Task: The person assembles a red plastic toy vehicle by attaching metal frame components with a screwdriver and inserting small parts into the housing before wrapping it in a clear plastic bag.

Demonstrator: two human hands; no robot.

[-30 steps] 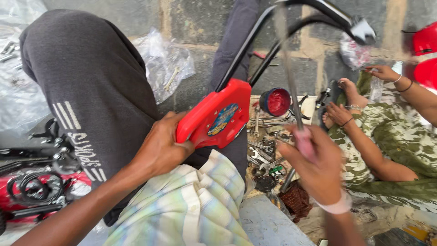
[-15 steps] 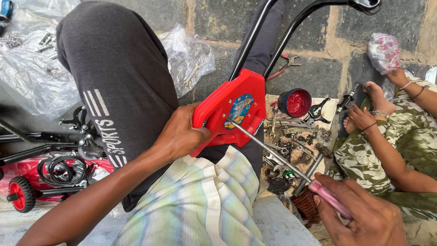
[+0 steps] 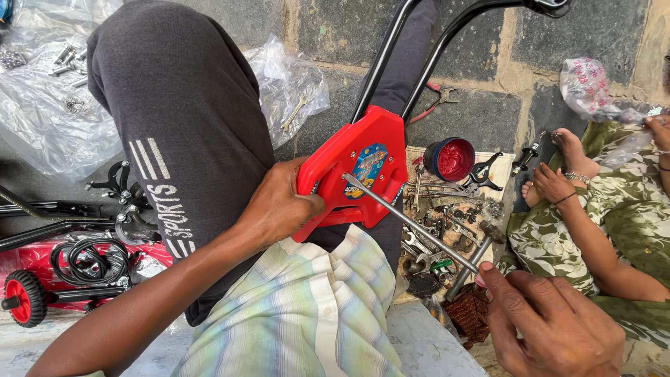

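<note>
My left hand (image 3: 279, 206) grips the left edge of a red plastic panel (image 3: 356, 167) with a coloured sticker, fixed to a black tubular frame (image 3: 391, 52) that rises between my knees. My right hand (image 3: 551, 324) at the lower right holds the handle end of a long metal screwdriver (image 3: 412, 222). Its tip rests on the red panel just below the sticker. My left knee in dark grey trousers (image 3: 181, 132) fills the upper left.
A heap of spanners, pliers and small metal parts (image 3: 447, 230) lies on a board on the ground, with a red round cap (image 3: 450, 159) at its top. Another person's hand and patterned clothing (image 3: 593, 209) sit at the right. Plastic bags (image 3: 286, 87) and red wheeled parts (image 3: 28, 297) lie left.
My right hand dropped from mid-frame to the lower right and brought the screwdriver down, so its tip now touches the red panel. The view shifted downward; my left hand kept its hold.
</note>
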